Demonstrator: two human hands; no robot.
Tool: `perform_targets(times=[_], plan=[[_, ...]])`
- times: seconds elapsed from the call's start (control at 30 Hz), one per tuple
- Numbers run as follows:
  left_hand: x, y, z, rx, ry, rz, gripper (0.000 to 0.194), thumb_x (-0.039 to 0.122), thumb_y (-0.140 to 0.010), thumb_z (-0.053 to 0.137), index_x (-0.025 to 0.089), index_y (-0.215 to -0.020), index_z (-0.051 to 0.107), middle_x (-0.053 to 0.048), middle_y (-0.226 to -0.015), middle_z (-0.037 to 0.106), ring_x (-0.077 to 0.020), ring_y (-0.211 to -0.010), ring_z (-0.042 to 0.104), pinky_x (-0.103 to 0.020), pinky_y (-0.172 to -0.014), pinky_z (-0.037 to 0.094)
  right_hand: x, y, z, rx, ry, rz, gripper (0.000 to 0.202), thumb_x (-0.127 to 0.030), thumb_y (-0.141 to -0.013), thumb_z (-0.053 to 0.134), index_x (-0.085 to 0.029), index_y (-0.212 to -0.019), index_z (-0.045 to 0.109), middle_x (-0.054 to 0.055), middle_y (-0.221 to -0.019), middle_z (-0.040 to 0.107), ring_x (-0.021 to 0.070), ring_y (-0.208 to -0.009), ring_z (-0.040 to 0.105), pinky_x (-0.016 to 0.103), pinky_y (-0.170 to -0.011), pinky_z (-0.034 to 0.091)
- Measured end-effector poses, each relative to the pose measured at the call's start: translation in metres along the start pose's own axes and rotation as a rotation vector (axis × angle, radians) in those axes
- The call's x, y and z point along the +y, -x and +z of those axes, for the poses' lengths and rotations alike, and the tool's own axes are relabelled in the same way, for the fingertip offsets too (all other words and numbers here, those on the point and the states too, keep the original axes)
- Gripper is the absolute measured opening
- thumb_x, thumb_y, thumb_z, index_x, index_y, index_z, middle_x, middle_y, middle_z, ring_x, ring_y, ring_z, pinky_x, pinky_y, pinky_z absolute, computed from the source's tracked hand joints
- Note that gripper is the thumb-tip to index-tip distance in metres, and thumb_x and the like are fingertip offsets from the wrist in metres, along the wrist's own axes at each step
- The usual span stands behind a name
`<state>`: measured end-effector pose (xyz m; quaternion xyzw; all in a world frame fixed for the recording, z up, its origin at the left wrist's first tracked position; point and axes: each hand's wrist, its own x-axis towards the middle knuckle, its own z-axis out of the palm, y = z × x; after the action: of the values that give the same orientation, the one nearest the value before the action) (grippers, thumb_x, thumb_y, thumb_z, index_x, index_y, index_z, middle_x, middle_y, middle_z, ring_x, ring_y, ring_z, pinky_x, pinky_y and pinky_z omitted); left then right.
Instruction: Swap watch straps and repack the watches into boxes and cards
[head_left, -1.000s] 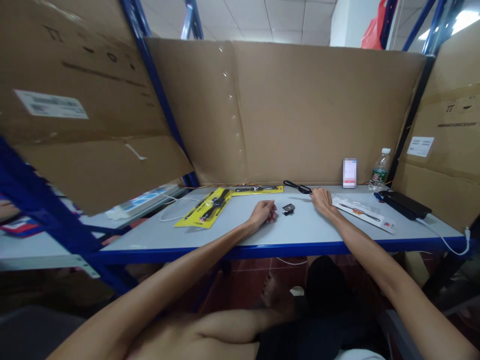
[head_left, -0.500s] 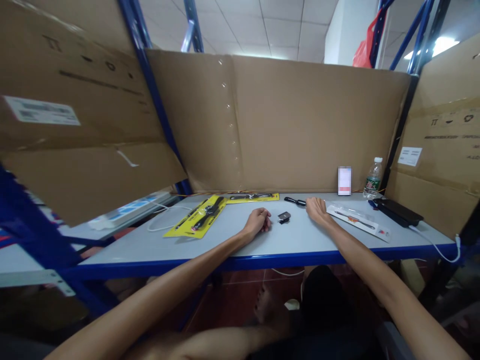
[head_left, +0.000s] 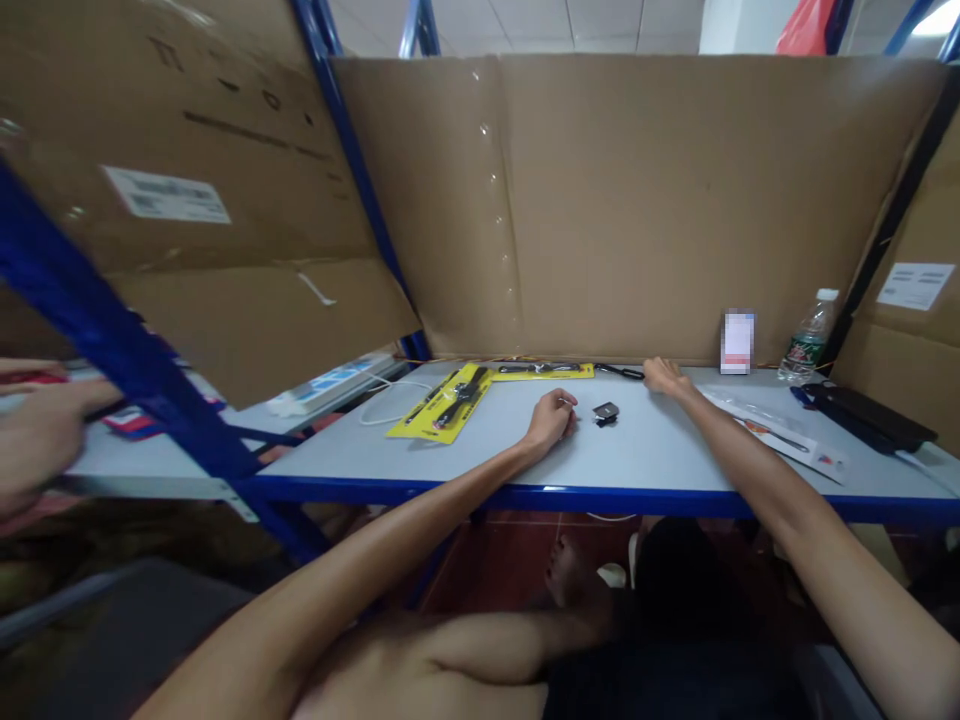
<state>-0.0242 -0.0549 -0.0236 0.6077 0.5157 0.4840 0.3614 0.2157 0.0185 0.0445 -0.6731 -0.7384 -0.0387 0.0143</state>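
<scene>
My left hand (head_left: 553, 420) rests on the grey table with its fingers loosely curled; whether anything is in them is too small to tell. Just right of it lies a small dark clip-like object (head_left: 605, 412), untouched. At the back of the table, my right hand (head_left: 664, 377) is closed on the end of a slim black tool (head_left: 621, 371), which points left near the cardboard. A yellow card with black tools (head_left: 451, 405) lies left of my left hand, and another yellow card (head_left: 541, 371) lies along the back.
A phone (head_left: 737, 343) and a bottle (head_left: 810, 338) stand at the back right. Nearby are a white package (head_left: 796, 442) and a black case (head_left: 874, 417). Cardboard (head_left: 675, 200) walls the back. Another person's hand (head_left: 45, 440) is beyond the blue post (head_left: 135, 340) at left.
The view has turned left, bringing another person's hand in at the left edge. My right hand has moved the black tool farther back, close to the rear yellow card.
</scene>
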Motion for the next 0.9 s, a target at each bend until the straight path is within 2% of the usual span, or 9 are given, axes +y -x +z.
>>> perform_targets(times=[0.07, 0.17, 0.27, 0.33, 0.4, 0.47, 0.6, 0.77, 0.9], plan=[[0.001, 0.0, 0.0, 0.028, -0.143, 0.092, 0.018, 0.008, -0.08, 0.047, 0.018, -0.087, 0.06, 0.003, -0.062, 0.059, -0.0116, -0.049, 0.054, -0.023, -0.052, 0.042, -0.004, 0.013, 0.003, 0.061, -0.009, -0.065, 0.038, -0.011, -0.096, 0.05, -0.01, -0.128, 0.071, 0.025, -0.13, 0.068, 0.0339, -0.124, 0.064, 0.038, -0.098, 0.049], [0.008, 0.005, 0.001, 0.023, -0.403, 0.294, 0.027, 0.005, -0.081, 0.047, 0.018, -0.089, 0.069, -0.003, -0.08, 0.07, -0.0171, -0.076, 0.064, -0.029, -0.074, 0.05, -0.017, 0.044, 0.013, 0.227, -0.125, -0.34, 0.036, -0.022, -0.101, 0.05, -0.021, -0.132, 0.07, 0.014, -0.135, 0.068, 0.0281, -0.124, 0.063, 0.036, -0.101, 0.048], [0.017, 0.016, 0.002, -0.106, -0.627, 0.475, 0.044, 0.002, -0.08, 0.047, 0.022, -0.109, 0.074, -0.006, -0.112, 0.073, -0.0222, -0.104, 0.064, -0.033, -0.09, 0.05, -0.024, 0.075, 0.028, 0.258, -0.25, -0.656, 0.038, -0.023, -0.1, 0.053, -0.023, -0.136, 0.066, 0.009, -0.137, 0.068, 0.0243, -0.127, 0.06, 0.037, -0.107, 0.046], [0.022, 0.023, 0.003, -0.22, -0.749, 0.532, 0.054, 0.001, -0.08, 0.047, 0.025, -0.123, 0.07, -0.006, -0.124, 0.071, -0.0244, -0.115, 0.061, -0.034, -0.093, 0.05, -0.021, 0.091, 0.037, 0.232, -0.29, -0.746, 0.042, -0.022, -0.102, 0.05, -0.021, -0.141, 0.062, 0.01, -0.141, 0.065, 0.0239, -0.133, 0.057, 0.039, -0.111, 0.044], [0.024, 0.029, 0.004, -0.283, -0.825, 0.546, 0.057, 0.002, -0.082, 0.048, 0.025, -0.129, 0.068, -0.006, -0.128, 0.07, -0.0259, -0.12, 0.059, -0.034, -0.095, 0.051, -0.013, 0.102, 0.044, 0.218, -0.309, -0.747, 0.044, -0.023, -0.103, 0.047, -0.018, -0.146, 0.058, 0.012, -0.147, 0.06, 0.0245, -0.139, 0.053, 0.041, -0.115, 0.041], [0.022, 0.031, 0.003, -0.287, -0.826, 0.547, 0.051, 0.005, -0.084, 0.05, 0.025, -0.126, 0.069, -0.007, -0.126, 0.071, -0.0267, -0.121, 0.059, -0.036, -0.098, 0.05, -0.001, 0.11, 0.049, 0.222, -0.322, -0.708, 0.045, -0.025, -0.104, 0.044, -0.018, -0.147, 0.057, 0.011, -0.15, 0.057, 0.0248, -0.141, 0.05, 0.043, -0.117, 0.04], [0.016, 0.028, 0.002, -0.255, -0.778, 0.561, 0.036, 0.01, -0.088, 0.054, 0.024, -0.115, 0.073, -0.009, -0.119, 0.072, -0.027, -0.117, 0.061, -0.037, -0.1, 0.05, 0.017, 0.124, 0.052, 0.302, -0.341, -0.638, 0.039, -0.023, -0.103, 0.047, -0.02, -0.138, 0.065, 0.009, -0.14, 0.066, 0.0246, -0.132, 0.057, 0.043, -0.113, 0.043], [0.012, 0.023, 0.0, -0.237, -0.8, 0.528, 0.029, 0.011, -0.089, 0.054, 0.019, -0.109, 0.072, -0.011, -0.109, 0.07, -0.0254, -0.105, 0.063, -0.035, -0.093, 0.05, 0.017, 0.132, 0.05, 0.403, -0.355, -0.574, 0.024, -0.016, -0.097, 0.057, -0.018, -0.111, 0.077, 0.01, -0.113, 0.073, 0.0243, -0.11, 0.061, 0.04, -0.099, 0.049], [0.012, 0.023, -0.001, -0.24, -0.821, 0.504, 0.025, 0.015, -0.091, 0.054, 0.019, -0.105, 0.073, -0.01, -0.105, 0.069, -0.0239, -0.097, 0.063, -0.034, -0.088, 0.05, 0.013, 0.135, 0.046, 0.401, -0.386, -0.667, 0.022, -0.016, -0.097, 0.058, -0.019, -0.101, 0.079, 0.009, -0.106, 0.072, 0.0224, -0.107, 0.059, 0.035, -0.095, 0.048]])
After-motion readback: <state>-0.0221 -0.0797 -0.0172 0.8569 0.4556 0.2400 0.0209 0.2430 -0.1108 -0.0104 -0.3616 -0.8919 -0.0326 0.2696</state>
